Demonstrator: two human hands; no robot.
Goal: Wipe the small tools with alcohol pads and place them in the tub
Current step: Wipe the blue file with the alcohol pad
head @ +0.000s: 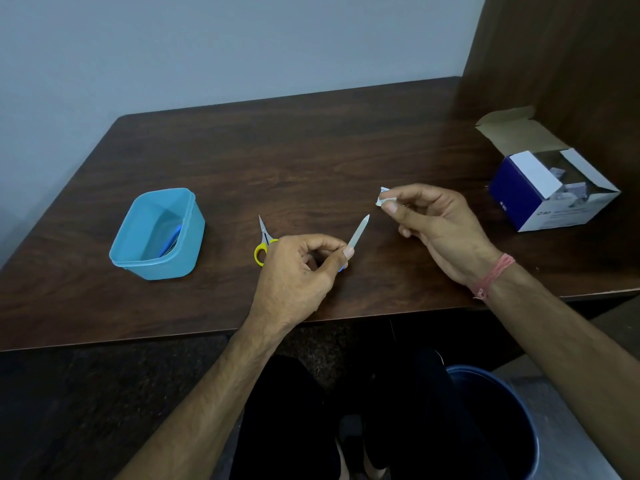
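**Dark wood surface, nail file raised**

Dark wood surface (242, 161) carries everything. Nearest, the left hand (298, 271) pinches a slim silvery nail file (360, 230), its tip pointing up-right. Beyond, right hand (429, 220) fingers pinch a crumpled alcohol pad (381, 197). Scissors (264, 242) point away; blue tub (157, 233) sits left.

The left hand (298, 268) covers the nail file's (358, 232) handle and part of the scissors' (264, 242) yellow handles. A blue tool inside the tub (157, 233) is too indistinct to identify. Right of the tub, the box's (550, 192) print is unreadable. The bin (512, 410) is cut off below.
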